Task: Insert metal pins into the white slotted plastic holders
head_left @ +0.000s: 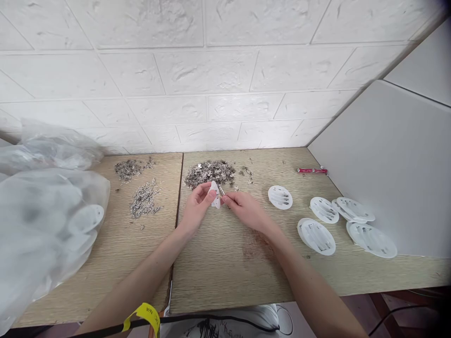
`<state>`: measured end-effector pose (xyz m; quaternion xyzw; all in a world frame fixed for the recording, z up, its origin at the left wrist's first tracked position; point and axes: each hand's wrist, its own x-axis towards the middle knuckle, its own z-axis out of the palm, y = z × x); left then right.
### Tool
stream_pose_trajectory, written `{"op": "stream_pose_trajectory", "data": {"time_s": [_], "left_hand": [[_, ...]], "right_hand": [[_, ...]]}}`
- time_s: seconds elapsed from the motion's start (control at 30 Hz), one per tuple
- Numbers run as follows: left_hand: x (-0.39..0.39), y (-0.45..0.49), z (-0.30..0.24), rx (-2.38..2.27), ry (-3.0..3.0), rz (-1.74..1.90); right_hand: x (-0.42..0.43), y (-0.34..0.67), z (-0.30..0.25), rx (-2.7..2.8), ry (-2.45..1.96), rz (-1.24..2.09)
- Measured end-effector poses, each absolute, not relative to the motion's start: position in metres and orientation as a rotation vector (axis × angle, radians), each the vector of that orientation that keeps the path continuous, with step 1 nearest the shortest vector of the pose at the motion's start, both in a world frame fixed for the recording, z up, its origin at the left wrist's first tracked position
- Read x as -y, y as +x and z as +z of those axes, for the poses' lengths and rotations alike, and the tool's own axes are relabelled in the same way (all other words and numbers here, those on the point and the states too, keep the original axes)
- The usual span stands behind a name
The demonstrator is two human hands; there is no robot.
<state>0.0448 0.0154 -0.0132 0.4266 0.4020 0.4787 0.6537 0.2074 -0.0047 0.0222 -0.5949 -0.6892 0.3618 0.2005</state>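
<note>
My left hand is closed on a white plastic disc, pinched at its rim and tipped up almost edge-on. Close against the disc, the fingers of my right hand grip a slim metal piece; it is too small to name its exact kind. Whether the metal touches the disc I cannot tell. Just behind both hands lies a heap of small stamped metal parts. A few stray bits are scattered to its right.
Several white slotted discs lie at the right, some overlapping near a grey panel. A red tool rests behind them. Two smaller piles of metal parts sit at left, beside plastic bags. A black cable crosses the front.
</note>
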Motion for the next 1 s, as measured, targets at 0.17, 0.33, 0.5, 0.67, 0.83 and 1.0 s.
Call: {"op": "stream_pose_trajectory", "data": {"time_s": [0.17, 0.33, 0.5, 0.67, 0.83, 1.0], "left_hand": [[-0.0148, 0.0455, -0.0121, -0.923, 0.974, 1.083], [-0.0142, 0.0468, -0.0106, -0.934, 0.966, 1.088], [-0.0134, 0.0475, -0.0085, -0.951, 0.947, 1.095], [-0.0139, 0.0472, -0.0097, -0.931, 0.953, 1.095], [-0.0144, 0.0468, -0.0104, -0.922, 0.952, 1.095], [-0.0132, 0.0467, -0.0098, -0.927, 0.962, 1.094]], "right_hand": [[0.0052, 0.206, 0.0207, 1.93, -1.684, 0.976], [0.0063, 0.2049, 0.0181, 1.94, -1.688, 0.955], [0.007, 0.2044, 0.0184, 1.95, -1.711, 0.926], [0.0069, 0.2048, 0.019, 1.976, -1.712, 0.893], [0.0066, 0.2056, 0.0207, 1.976, -1.707, 0.871], [0.007, 0.2065, 0.0215, 1.98, -1.715, 0.87]]}}
